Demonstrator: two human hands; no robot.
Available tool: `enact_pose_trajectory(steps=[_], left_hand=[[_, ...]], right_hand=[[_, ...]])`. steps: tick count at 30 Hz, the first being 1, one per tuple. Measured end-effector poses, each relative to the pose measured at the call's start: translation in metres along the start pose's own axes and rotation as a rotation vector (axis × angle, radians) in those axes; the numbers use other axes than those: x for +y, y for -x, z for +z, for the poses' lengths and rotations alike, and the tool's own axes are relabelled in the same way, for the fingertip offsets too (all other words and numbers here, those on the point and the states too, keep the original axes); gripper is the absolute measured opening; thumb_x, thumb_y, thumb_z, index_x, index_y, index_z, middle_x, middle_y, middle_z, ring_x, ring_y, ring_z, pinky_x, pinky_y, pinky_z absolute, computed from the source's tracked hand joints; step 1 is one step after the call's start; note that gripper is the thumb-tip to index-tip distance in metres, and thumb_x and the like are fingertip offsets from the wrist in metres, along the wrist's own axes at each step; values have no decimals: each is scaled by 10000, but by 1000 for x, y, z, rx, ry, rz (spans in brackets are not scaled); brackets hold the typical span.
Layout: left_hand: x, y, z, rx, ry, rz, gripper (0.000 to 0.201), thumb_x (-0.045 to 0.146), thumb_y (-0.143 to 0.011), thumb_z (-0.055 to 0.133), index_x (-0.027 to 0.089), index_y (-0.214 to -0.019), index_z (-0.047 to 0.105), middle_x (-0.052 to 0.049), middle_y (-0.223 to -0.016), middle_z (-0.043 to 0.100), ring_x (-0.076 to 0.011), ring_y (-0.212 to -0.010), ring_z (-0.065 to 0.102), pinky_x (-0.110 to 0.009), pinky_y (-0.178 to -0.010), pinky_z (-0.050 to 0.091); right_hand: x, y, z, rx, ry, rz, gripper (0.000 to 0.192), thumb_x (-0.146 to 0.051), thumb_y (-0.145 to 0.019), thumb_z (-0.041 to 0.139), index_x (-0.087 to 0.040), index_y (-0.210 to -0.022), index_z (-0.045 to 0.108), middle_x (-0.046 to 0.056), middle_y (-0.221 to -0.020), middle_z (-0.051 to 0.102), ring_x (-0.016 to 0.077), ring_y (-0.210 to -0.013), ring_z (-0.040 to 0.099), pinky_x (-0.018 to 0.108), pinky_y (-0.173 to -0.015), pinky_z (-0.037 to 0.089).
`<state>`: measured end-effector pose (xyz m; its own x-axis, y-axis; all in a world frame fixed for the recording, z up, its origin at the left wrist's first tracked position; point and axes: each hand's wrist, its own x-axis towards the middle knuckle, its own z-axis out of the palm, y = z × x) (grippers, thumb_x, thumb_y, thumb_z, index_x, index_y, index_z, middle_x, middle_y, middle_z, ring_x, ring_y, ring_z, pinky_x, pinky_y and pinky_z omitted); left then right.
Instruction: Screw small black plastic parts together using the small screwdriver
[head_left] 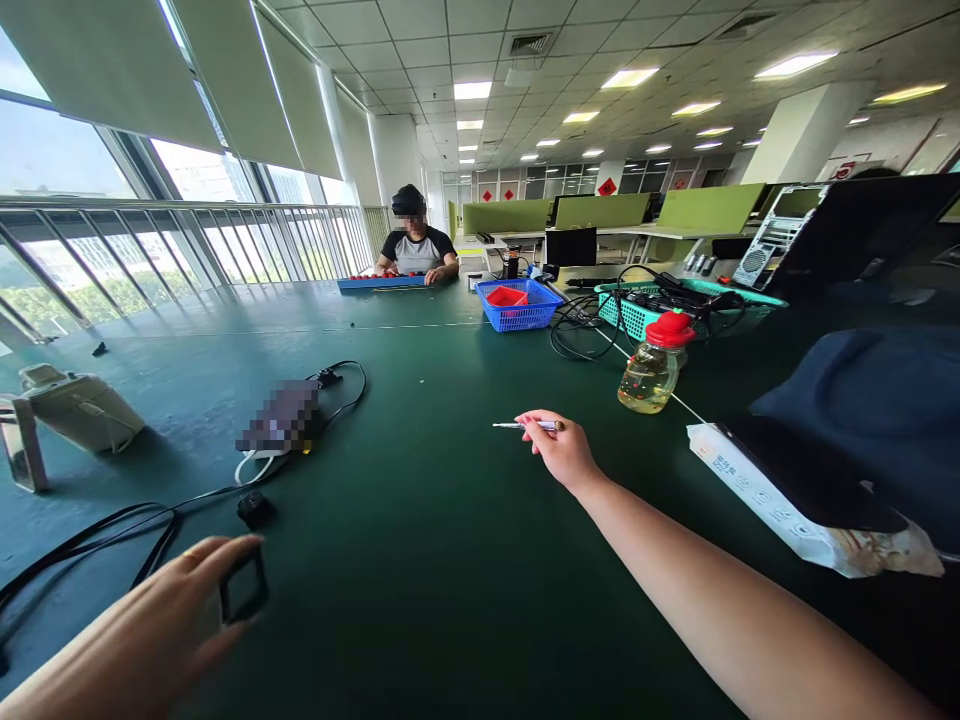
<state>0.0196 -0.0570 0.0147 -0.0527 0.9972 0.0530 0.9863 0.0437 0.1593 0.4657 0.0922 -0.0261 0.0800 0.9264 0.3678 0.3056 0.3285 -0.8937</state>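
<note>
My left hand [161, 620] is low at the left and pinches a small black square frame-like part [244, 588] between thumb and fingers. A small black knob-like piece [255, 508] lies on the green table just beyond it. My right hand [562, 450] reaches out over the middle of the table and grips a slim silver pen-like tool [525, 426], its tip pointing left.
Black cables [112, 525] run across the left side to a blurred dark device [283, 420]. A bottle with a red cap [654, 365], a blue basket [519, 303], a teal basket [637, 310], a white power strip [757, 495] and a white device [75, 410] lie around. Another person [416, 245] sits at the far end.
</note>
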Motion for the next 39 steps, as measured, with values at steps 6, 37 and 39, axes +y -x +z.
enact_pose_trajectory(steps=[6, 37, 39], left_hand=[[36, -36, -28, 107, -215, -92, 849, 654, -762, 365, 88, -1378, 508, -185, -1326, 579, -338, -1110, 626, -484, -990, 483], [-20, -87, -16, -139, -287, -67, 674, 419, -817, 474, 109, -1415, 481, -165, -1356, 578, -278, -1169, 604, -363, -1020, 429], [-23, -89, -15, -144, -278, -70, 683, 423, -812, 471, 107, -1418, 477, -165, -1355, 576, -270, -1151, 611, -352, -1013, 431]], right_hand=[[0, 0, 0, 5, 12, -5, 363, -473, -818, 553, -163, -878, 733, 40, -648, 673, 129, -488, 556, 240, -460, 434], [2, -1, 0, -45, 63, -40, 313, -422, -841, 523, -191, -892, 729, 42, -686, 700, 159, -561, 629, 250, -497, 452], [2, -1, 1, -49, 68, -43, 318, -426, -842, 522, -191, -893, 730, 42, -686, 699, 156, -552, 619, 250, -495, 449]])
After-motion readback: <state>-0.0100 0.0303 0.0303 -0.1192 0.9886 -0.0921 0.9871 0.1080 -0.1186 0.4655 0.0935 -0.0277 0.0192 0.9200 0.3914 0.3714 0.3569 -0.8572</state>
